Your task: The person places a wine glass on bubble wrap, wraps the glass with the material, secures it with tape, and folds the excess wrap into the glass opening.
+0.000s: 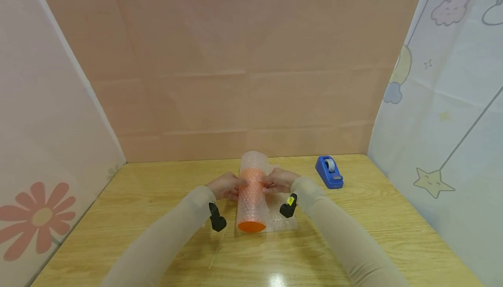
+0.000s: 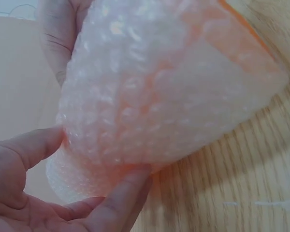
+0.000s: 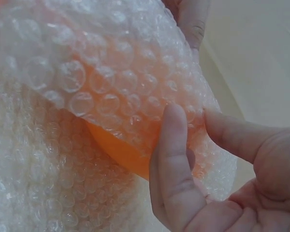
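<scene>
An orange cylinder [image 1: 251, 226] lies inside bubble wrap [image 1: 251, 206], with its near end showing as an orange oval. My left hand [image 1: 225, 185] grips the wrapped cylinder from the left, thumb on top and fingers against the lower side. From the right, my right hand [image 1: 280, 180] holds the bubble wrap between thumb and fingers. In the right wrist view, a strip of bare orange surface [image 3: 121, 150] shows below the wrap's edge, beside the right fingers. A flat part of the bubble wrap [image 1: 282, 219] spreads on the table to the right.
A blue tape dispenser [image 1: 329, 172] with a roll of tape stands at the back right of the wooden table [image 1: 165, 217]. A thin pale strip [image 1: 217, 250] lies near the left forearm. Fabric-like walls border the back and both sides.
</scene>
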`<action>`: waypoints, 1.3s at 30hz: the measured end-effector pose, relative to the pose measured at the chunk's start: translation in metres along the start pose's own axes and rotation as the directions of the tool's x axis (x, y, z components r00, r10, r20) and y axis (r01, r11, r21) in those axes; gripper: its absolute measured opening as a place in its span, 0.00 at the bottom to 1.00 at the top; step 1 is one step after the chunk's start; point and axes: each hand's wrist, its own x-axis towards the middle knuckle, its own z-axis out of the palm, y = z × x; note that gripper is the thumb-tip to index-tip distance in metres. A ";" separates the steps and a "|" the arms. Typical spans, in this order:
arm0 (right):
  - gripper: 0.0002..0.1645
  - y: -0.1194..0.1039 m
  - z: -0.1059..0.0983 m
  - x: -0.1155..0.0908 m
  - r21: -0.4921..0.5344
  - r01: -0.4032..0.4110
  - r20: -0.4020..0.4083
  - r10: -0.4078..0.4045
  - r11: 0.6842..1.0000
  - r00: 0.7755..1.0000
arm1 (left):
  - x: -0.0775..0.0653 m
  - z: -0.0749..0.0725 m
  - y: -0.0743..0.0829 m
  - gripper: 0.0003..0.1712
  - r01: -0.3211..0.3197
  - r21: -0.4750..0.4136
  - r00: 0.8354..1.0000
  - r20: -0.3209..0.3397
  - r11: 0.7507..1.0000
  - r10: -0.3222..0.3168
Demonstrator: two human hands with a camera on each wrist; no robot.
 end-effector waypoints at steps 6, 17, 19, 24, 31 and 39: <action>0.09 0.001 0.004 0.002 0.021 0.010 -0.003 -0.010 1.000 1.000 | -0.003 -0.005 0.001 0.18 -0.009 0.020 1.000 0.007 1.000 0.009; 0.08 0.000 0.011 0.004 0.060 0.020 0.018 -0.021 0.998 1.000 | -0.007 -0.012 0.003 0.15 -0.022 0.063 1.000 0.000 0.998 0.022; 0.08 0.001 0.011 0.004 0.059 0.019 0.026 -0.021 0.998 0.999 | -0.007 -0.011 0.003 0.16 -0.023 0.063 1.000 -0.003 0.998 0.023; 0.09 0.001 0.008 0.002 0.031 0.024 0.045 -0.026 0.999 0.999 | -0.007 -0.008 0.006 0.17 -0.027 0.085 0.999 -0.023 0.996 0.029; 0.09 0.001 0.006 0.002 0.008 0.042 0.065 -0.043 0.999 0.997 | -0.007 -0.006 0.008 0.16 -0.012 0.094 0.998 -0.052 0.995 0.017; 0.25 -0.001 0.006 0.005 0.016 0.028 0.071 -0.029 0.999 0.997 | -0.005 -0.006 0.007 0.16 -0.006 0.099 0.998 -0.063 0.995 0.012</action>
